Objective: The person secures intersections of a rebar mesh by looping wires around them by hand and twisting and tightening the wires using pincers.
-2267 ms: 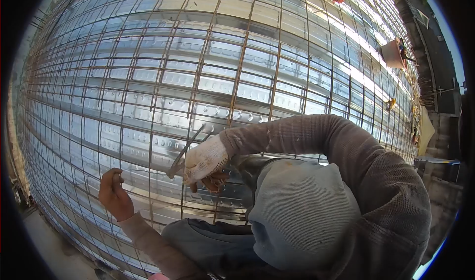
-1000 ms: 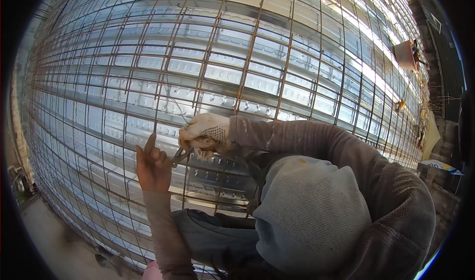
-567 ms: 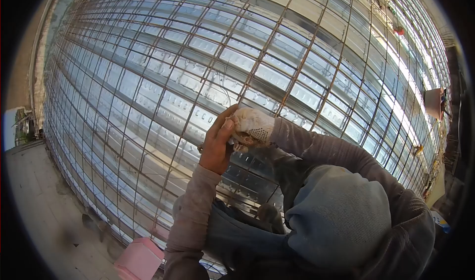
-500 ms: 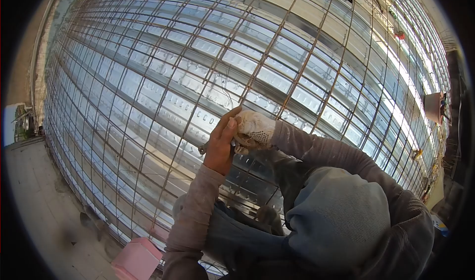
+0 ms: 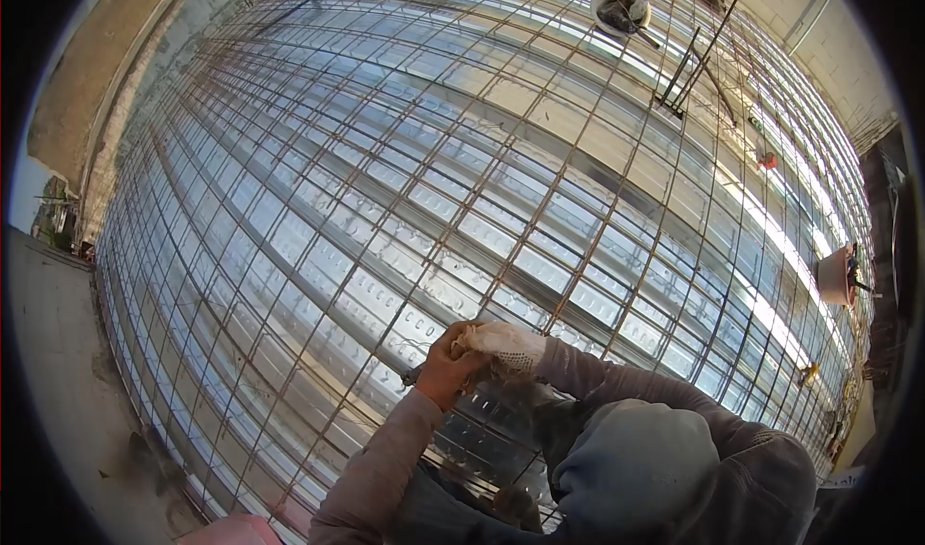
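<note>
My bare left hand (image 5: 448, 367) is closed, its fingers against the glove of my other hand; what it pinches is hidden. My right hand (image 5: 508, 345), in a whitish dotted glove, is closed beside it. A metal tip of the pliers (image 5: 409, 377) pokes out left of my bare hand; the rest is covered. Thin wires (image 5: 416, 319) show just above the hands. Both hands are over the rusty rebar mesh (image 5: 575, 277), above shiny ribbed metal sheets (image 5: 385, 299).
A rounded grey cloth-covered shape (image 5: 636, 463) is right of my forearms. A pink object (image 5: 231, 531) is at the bottom left. A pail (image 5: 620, 10) and upright bars (image 5: 686, 78) stand far up on the mesh. A pinkish bucket (image 5: 836, 275) is at the right.
My left hand has come from the left to meet my gloved hand. The view has tilted up and turned, so the hands appear lower and the pail has come into view.
</note>
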The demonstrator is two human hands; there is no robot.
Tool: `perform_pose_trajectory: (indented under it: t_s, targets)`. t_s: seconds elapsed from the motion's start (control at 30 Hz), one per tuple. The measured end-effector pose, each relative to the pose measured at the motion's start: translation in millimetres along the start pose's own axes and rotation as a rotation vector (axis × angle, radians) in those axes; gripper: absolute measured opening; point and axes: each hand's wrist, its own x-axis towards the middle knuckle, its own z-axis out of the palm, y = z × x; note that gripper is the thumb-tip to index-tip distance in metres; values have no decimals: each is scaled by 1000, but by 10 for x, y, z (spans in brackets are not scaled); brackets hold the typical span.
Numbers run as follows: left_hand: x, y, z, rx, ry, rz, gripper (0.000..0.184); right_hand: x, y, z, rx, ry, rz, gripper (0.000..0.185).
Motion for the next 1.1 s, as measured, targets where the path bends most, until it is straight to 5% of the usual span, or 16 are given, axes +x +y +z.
perform_pose_trajectory:
  t_s: [0.03, 0.2, 0.27, 0.33, 0.4, 0.43, 0.57, 0.7, 0.87, 0.93, 1.0, 1.1]
  targets:
    - [6, 8, -21, 12, -6, -10, 52, 24, -97, 40, -288, 27, 1, 44]
    - [-32, -22, 79, -75, 97, 8, 50, 1, -111, 132, -204, 337, 90, 43]
    - [-32, 12, 72, 195, 143, 123, 48, -69, -277, 217, -504, 468, 104, 49]
    - [-44, 84, 71, 207, 152, 207, 42, -106, -357, 284, -341, 445, 72, 54]
    - [-52, 189, 48, 220, 162, 281, 35, -125, -374, 194, -290, 471, -178, 44]
    - [-54, 275, 4, 31, 207, 244, 33, -155, -448, 304, -75, 442, -288, 44]
    - [-93, 519, -411, -486, 247, 93, 35, -255, -691, 234, -139, 668, -494, 33]
    - [-169, 537, -474, -655, 110, -38, 51, -96, -515, 188, -358, 643, -380, 32]
    - [-163, 545, -422, -398, 88, -3, 56, 81, -296, 437, -732, 550, -163, 37]
    - [-183, 540, -441, -358, 106, 6, 56, 98, -228, 490, -81, 355, 82, 40]
    - [-210, 542, -447, -125, 56, 109, 59, 118, -215, 477, 86, 221, 166, 43]
    - [-198, 490, -440, -171, -45, 130, 66, 184, -78, 339, 270, 36, 212, 47]
